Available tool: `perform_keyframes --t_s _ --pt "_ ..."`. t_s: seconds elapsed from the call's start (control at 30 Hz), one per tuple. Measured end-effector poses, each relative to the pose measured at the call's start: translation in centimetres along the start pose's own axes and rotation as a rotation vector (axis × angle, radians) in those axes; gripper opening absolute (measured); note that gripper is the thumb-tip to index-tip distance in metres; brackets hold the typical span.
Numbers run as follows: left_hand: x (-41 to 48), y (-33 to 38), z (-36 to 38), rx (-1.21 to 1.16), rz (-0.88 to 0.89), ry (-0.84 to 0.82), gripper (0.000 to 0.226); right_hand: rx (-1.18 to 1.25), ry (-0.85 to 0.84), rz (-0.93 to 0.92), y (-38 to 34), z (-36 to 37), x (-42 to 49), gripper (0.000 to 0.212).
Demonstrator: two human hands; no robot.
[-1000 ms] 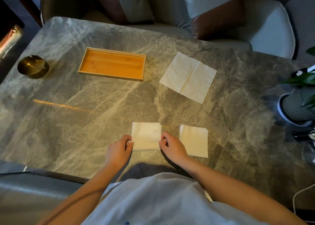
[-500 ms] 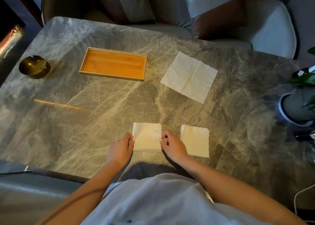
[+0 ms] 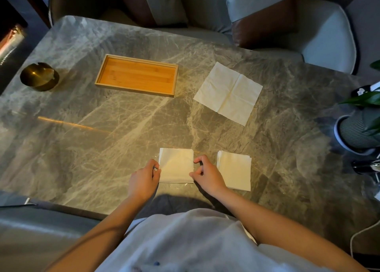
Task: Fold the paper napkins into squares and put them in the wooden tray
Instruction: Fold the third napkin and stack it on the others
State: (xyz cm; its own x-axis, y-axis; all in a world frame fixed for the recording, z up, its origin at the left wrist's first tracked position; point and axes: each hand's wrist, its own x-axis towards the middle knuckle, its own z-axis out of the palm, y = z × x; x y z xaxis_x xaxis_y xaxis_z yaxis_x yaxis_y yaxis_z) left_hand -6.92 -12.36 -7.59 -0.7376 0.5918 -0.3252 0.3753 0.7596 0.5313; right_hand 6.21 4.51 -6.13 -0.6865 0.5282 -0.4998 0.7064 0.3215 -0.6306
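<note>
A folded square napkin (image 3: pixel 176 165) lies near the front edge of the marble table. My left hand (image 3: pixel 144 179) pinches its left edge and my right hand (image 3: pixel 206 174) pinches its right edge. To the right of it rests a small stack of folded napkins (image 3: pixel 234 169). An unfolded napkin (image 3: pixel 228 92) with crease lines lies flat farther back on the right. The wooden tray (image 3: pixel 102 72) sits at the back left with nothing in it.
A brass ashtray (image 3: pixel 39 76) stands at the left edge. A ribbed plant pot (image 3: pixel 355 132) with green leaves is at the right edge. Cushioned chairs (image 3: pixel 324 37) stand behind the grey marble table (image 3: pixel 92 140).
Both hands have shifted slightly along the napkin's side edges, fingers curling in a pinch. The napkin stays flat in place.
</note>
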Motion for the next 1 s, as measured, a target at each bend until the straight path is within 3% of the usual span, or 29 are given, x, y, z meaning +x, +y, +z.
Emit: perform_keyframes --t_s 0.37,0.73,0.87,1.0 --pt "-0.6 -0.2 -0.7 -0.182 -0.026 -0.012 0.021 0.032 0.051 -0.041 -0.2 0.0 0.1 0.028" --pt "-1.4 -0.7 -1.2 -0.072 0.06 0.007 0.031 -0.003 0.109 -0.101 -1.0 0.3 0.1 0.025" --pt "-1.1 -0.7 -1.4 0.178 0.235 0.077 0.048 -0.273 0.15 -0.308 -1.5 0.6 -0.1 0.039" --pt "0.4 0.4 0.1 0.427 0.367 -0.099 0.062 -0.66 -0.008 -0.435 -3.0 2.2 0.1 0.067"
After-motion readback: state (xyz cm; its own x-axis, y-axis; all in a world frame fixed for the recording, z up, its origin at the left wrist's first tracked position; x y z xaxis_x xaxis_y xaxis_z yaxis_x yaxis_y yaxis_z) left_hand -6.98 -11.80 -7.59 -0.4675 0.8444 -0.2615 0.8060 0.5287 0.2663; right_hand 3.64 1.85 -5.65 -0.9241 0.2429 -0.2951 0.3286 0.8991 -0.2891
